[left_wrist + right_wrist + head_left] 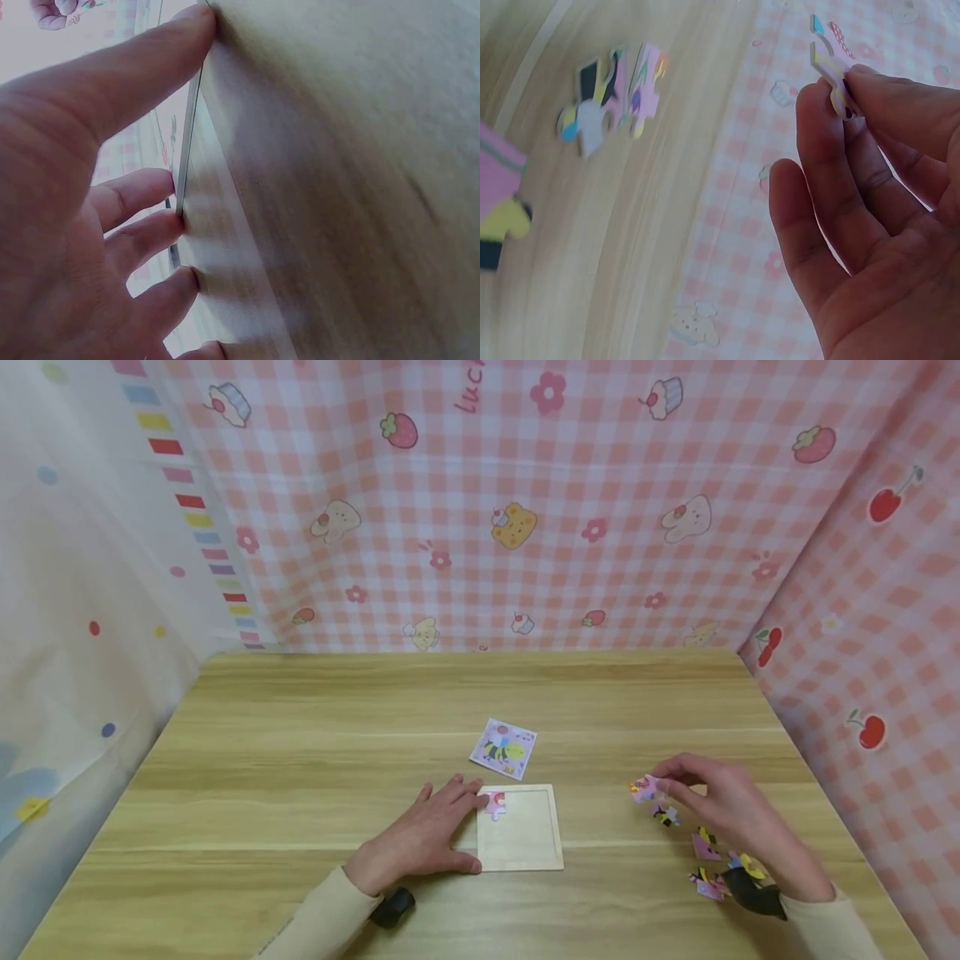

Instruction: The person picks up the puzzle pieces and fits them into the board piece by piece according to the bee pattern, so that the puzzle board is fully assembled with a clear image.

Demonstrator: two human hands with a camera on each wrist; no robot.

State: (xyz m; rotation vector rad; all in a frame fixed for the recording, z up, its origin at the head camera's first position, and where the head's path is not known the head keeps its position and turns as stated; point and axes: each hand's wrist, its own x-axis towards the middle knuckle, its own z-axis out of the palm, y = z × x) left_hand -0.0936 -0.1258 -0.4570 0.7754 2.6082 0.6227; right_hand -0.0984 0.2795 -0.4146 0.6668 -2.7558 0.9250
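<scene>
A square wooden puzzle tray lies on the table, with one pink puzzle piece in its upper left corner. My left hand rests at the tray's left side, fingers spread, thumb at the lower corner and fingertips near the upper one. In the left wrist view, the thumb and fingertips touch the thin tray edge. Off to the right, my right hand pinches a pink puzzle piece between thumb and fingers. The right wrist view shows this held piece nearly edge-on above the table.
Several loose puzzle pieces lie below and beside the right hand, one just under the held piece. Behind the tray is a square bee picture card. Patterned cloth hangs at the table's back and sides.
</scene>
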